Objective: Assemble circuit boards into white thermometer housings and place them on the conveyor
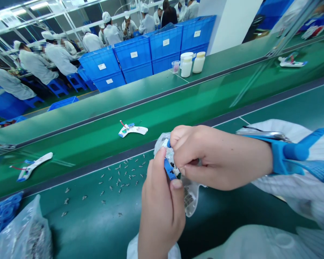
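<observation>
Two hands close on a blue-and-white plastic part [169,169] above the green bench mat [83,230]: the left hand [160,212] wraps it, the right hand [218,158] pinches it, a clear plastic sheet [191,198] bunched beneath. Loose metal fasteners [118,180] lie just left; a bag of metal parts [24,233] fills the corner, blue crates [132,61] beyond the green conveyor belt [97,151]

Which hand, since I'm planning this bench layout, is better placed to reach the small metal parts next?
Probably the left hand: it lies beside the small metal parts, though it holds the blue part.
</observation>
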Demonstrator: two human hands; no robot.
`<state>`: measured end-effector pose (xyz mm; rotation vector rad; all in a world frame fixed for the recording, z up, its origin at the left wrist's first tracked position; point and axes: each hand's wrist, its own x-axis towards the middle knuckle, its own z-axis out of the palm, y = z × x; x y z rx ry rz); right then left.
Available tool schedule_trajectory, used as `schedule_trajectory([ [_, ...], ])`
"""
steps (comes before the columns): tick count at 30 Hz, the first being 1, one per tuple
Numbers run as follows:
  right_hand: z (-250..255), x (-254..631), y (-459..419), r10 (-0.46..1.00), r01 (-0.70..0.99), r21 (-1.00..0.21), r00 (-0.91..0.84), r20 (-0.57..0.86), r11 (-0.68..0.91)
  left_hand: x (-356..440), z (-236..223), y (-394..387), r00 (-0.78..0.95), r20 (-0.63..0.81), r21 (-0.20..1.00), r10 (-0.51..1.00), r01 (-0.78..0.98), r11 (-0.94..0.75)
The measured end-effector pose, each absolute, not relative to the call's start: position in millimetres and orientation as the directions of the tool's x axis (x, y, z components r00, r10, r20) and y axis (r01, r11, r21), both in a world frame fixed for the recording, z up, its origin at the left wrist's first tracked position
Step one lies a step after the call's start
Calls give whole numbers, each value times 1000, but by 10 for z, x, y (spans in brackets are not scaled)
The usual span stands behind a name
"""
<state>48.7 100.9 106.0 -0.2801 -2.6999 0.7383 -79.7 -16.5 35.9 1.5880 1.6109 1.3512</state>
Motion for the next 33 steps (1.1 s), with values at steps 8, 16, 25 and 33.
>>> schedule_trajectory([
  [8, 1119, 507, 1024, 238, 196, -475, -971, 30, 858, -584, 367, -212, -225, 93, 758, 970, 647, 78],
  [16, 1110, 461, 1010, 257, 275, -507, -960, -107, 817, -555, 361, -157, -217, 89, 727, 972, 681, 85],
  [25, 821, 1015, 2115, 943, 927, -192, -333, -23, 323, -686, 388, -58, -168, -106, 738, 980, 648, 191],
  [33, 332, 709, 2533, 941, 956, -136, -282, -188, 259, -661, 439, 2, -21, -231, 693, 973, 698, 180],
])
